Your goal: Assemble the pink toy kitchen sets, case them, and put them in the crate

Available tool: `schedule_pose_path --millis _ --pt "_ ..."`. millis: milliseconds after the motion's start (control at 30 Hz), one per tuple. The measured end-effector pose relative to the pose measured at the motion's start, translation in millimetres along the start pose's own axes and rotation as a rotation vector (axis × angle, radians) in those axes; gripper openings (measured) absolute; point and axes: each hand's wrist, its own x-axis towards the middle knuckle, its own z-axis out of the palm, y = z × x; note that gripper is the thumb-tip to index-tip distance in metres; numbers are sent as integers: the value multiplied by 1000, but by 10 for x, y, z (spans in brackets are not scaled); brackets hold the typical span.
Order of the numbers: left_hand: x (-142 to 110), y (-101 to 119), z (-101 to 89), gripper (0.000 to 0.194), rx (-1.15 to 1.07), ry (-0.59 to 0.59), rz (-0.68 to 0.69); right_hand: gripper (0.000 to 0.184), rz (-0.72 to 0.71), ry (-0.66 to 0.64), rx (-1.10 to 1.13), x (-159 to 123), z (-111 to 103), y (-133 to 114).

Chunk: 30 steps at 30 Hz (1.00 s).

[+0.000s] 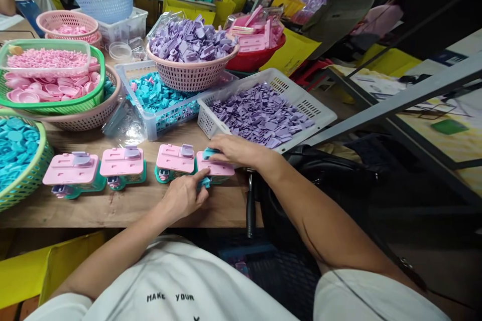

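As our right hand (229,150) pinches 1 turquoise piece (210,152) on the pink-lidded box (220,168), likely light, stiff, best side-gripped, we cannot tell whether our left hand (185,194) grips.

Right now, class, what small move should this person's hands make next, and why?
Perhaps press the teal piece gently with the right hand, keeping the left hand as a steady: the right fingers are at that piece, near the far left corner of the pink lid, and the left index finger appears to touch the lid.
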Motion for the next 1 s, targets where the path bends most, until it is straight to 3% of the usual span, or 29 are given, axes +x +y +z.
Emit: schedule_pose_path --millis 133,433,567,700,867,933,1000 --pt "1 -11 18 55 -10 19 3 32 53 254 22 -127 230 -42" --pt "7 39 -49 54 -61 26 -35 38 48 195 134 -75 282 77" --pt "10 6 -46 53 -179 53 -21 53 15 387 154 -126 379 28" --pt "15 -64 14 50 -327 56 -1 40 38 620 221 -170 533 -9" --pt "-49 -123 74 50 -771 72 -73 37 99 641 211 -161 631 -31" --pt "-114 -140 53 55 -962 89 -92 37 156 645 189 -183 641 -118" --pt "-191 -166 -1 55 -1034 130 -92 41 218 728 203 -230 641 -276"
